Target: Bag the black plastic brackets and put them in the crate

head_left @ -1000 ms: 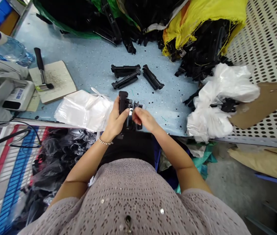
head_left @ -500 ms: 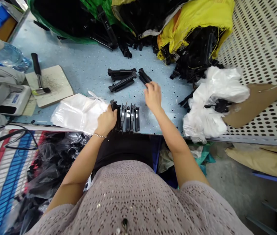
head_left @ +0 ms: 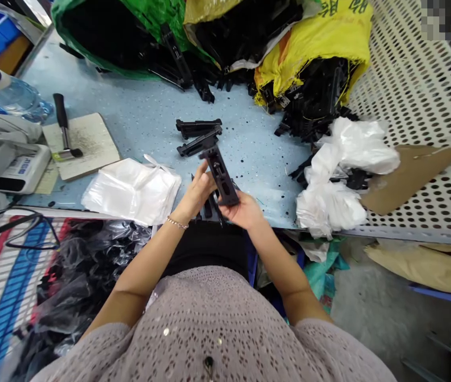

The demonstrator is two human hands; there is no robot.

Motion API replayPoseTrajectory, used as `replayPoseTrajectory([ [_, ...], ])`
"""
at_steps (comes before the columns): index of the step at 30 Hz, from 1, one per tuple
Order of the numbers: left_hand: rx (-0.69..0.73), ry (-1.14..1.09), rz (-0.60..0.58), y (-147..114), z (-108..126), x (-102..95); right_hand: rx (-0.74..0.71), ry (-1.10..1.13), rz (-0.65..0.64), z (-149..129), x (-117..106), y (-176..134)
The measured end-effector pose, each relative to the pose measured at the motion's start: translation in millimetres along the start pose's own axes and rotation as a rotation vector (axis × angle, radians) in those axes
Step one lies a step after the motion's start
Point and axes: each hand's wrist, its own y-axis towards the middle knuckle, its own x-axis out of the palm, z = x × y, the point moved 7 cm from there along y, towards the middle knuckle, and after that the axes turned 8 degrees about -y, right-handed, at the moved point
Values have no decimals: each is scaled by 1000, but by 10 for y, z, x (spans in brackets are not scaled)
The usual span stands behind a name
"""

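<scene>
My right hand point(head_left: 244, 209) grips the lower end of a long black plastic part point(head_left: 221, 178) with slots and holes in its face, holding it tilted above the table edge. Close against the part's left side is my left hand point(head_left: 198, 190), its fingers loosely apart; whether they touch the part is hard to tell. Beneath both hands lie several similar black parts point(head_left: 208, 208), mostly hidden. Two more black parts point(head_left: 198, 128) rest on the blue table just beyond. Left of my left hand sits a stack of clear plastic bags point(head_left: 130, 191).
Sacks full of black parts, one green point(head_left: 130, 63) and one yellow point(head_left: 313, 40), line the back. At left are a brush point(head_left: 63, 124) on a board point(head_left: 94, 138), a scale point(head_left: 24, 170) and a water bottle point(head_left: 14, 95). White plastic bags point(head_left: 332, 207) lie right, beside brown cardboard point(head_left: 404, 180).
My right hand has picked up a black part from the table and brought it back towards me. My left hand has left the row of parts and moved right, up beside the held part.
</scene>
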Motion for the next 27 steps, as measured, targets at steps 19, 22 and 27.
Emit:
replayPoseTrajectory([
  [19,160,870,148,-508,500,86,-686,-1489,282,-780,530,-144],
  [22,161,794,200,-460,448,-92,-584,-1421,135,-549,530,-203],
  [27,193,678,307,-409,355,-300,-598,-1672,36,-45,650,-369],
])
